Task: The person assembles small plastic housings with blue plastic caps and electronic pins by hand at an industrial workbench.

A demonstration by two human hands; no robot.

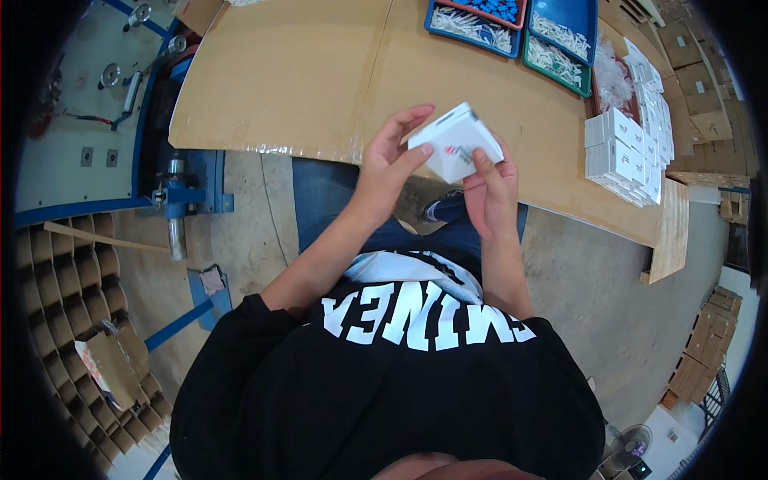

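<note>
Small white box (453, 150) gripped between both hands above the bench's near edge.
The left hand (394, 152) is clamped on the box's left side, thumb on the face; the right hand (491, 186) is clamped on its right side, thumb across the front. Light, even thumb pressure should spare the card from creasing; keeping it over the bench (300, 88) seems safer, left of the stacked white boxes (628, 158).
</note>
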